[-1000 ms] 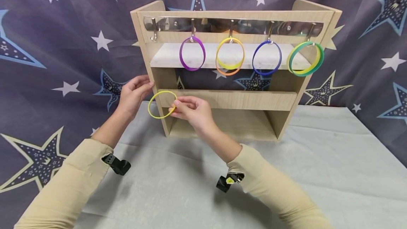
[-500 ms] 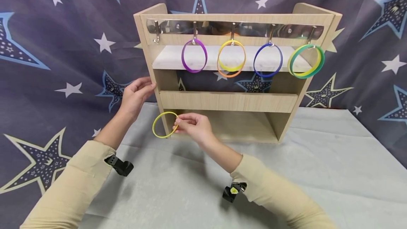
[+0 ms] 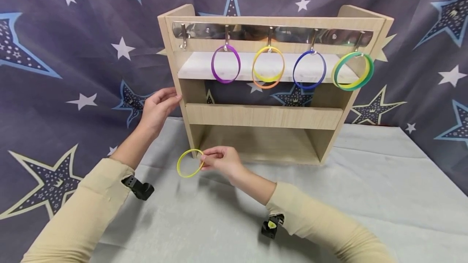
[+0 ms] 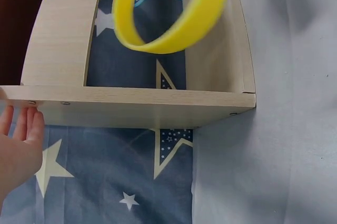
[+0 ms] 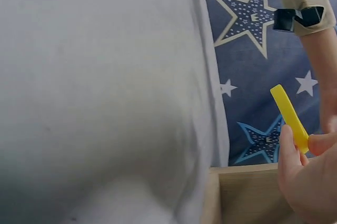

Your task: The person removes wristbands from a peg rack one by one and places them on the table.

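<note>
A thin yellow wristband [image 3: 190, 163] hangs from my right hand [image 3: 222, 162], pinched between thumb and fingers in front of the shelf's lower left corner. Seen in the right wrist view, the wristband [image 5: 290, 119] is edge-on between the fingertips; the left wrist view shows its broad, flat loop [image 4: 168, 40]. My left hand [image 3: 157, 108] touches the left side panel of the wooden shelf [image 3: 263, 116] with its fingertips. In the left wrist view the fingers [image 4: 36, 126] lie fairly straight against the panel's outer face.
Across the shelf's top runs a metal hook rail [image 3: 292, 33]. From its hooks hang a purple wristband [image 3: 239, 66], a yellow and orange pair [image 3: 268, 85], a blue wristband [image 3: 325, 68] and a yellow and green pair [image 3: 371, 70]. A grey cloth [image 3: 384, 182] lies underneath, before a starry curtain.
My right hand has moved down with the yellow wristband, from the shelf's middle board to near its base. The left hand stays at the side panel. The view has shifted slightly.
</note>
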Action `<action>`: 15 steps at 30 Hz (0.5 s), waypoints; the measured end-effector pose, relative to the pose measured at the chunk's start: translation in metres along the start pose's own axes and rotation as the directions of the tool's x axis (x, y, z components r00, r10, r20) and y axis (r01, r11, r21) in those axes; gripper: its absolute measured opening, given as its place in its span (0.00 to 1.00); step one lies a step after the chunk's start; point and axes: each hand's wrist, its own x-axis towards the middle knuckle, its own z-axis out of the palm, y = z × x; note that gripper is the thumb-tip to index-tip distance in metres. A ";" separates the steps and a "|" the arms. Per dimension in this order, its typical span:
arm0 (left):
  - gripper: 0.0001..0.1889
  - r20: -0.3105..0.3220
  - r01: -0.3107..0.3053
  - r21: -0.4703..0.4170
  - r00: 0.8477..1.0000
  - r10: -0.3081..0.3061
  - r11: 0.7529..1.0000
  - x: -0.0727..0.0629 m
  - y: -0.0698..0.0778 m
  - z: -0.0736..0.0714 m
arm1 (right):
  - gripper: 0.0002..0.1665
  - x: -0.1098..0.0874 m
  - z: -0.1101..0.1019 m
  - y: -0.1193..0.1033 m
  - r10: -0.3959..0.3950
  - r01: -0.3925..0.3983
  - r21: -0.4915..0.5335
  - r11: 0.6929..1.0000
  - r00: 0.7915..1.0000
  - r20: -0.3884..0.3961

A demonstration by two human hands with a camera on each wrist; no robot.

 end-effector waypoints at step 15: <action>0.08 0.002 -0.012 0.014 1.000 0.012 1.000 0.000 -0.001 0.000 | 0.13 0.000 0.003 0.033 0.206 -0.206 0.052 0.977 0.978 0.008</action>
